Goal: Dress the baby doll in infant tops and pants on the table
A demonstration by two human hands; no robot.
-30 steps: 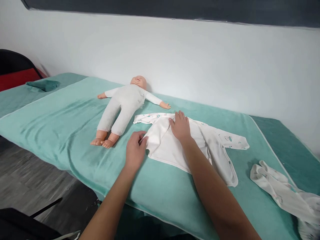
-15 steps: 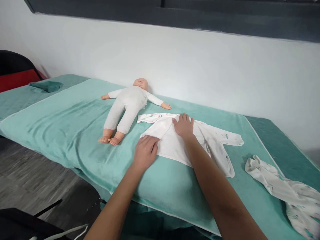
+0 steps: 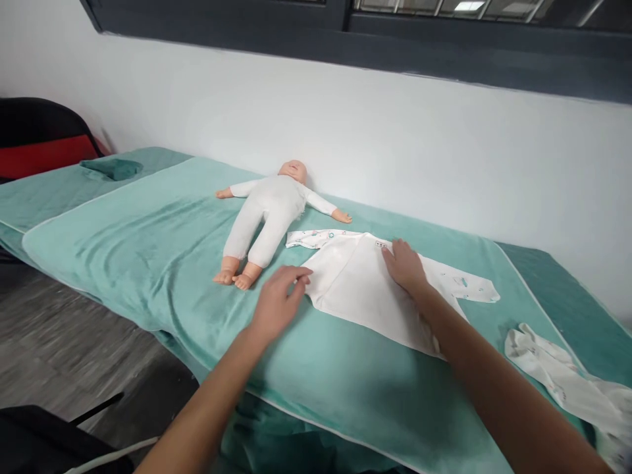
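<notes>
A white baby shirt (image 3: 365, 283) lies spread out on the green blanket, its printed sleeves stretched to both sides and a small label near the neck. My right hand (image 3: 405, 266) rests on the shirt by the neckline, fingers extended, holding nothing. My left hand (image 3: 279, 303) is at the shirt's left edge, fingers loosely bent and thumb apart from them; whether it touches the cloth I cannot tell. Beyond my left hand a baby doll (image 3: 276, 197) with a white cloth body lies on its back, arms spread. My right forearm hides the shirt's lower right part.
A crumpled white printed garment (image 3: 567, 382) lies at the right. The green blanket (image 3: 148, 243) covers a bed against a white wall (image 3: 395, 151). A dark green cloth (image 3: 112, 168) and a black and red chair (image 3: 47, 145) are at the far left.
My right hand has moved right across the shirt, and the folded right front panel now lies flatter. The neck label has come into view. My left hand has drawn back slightly.
</notes>
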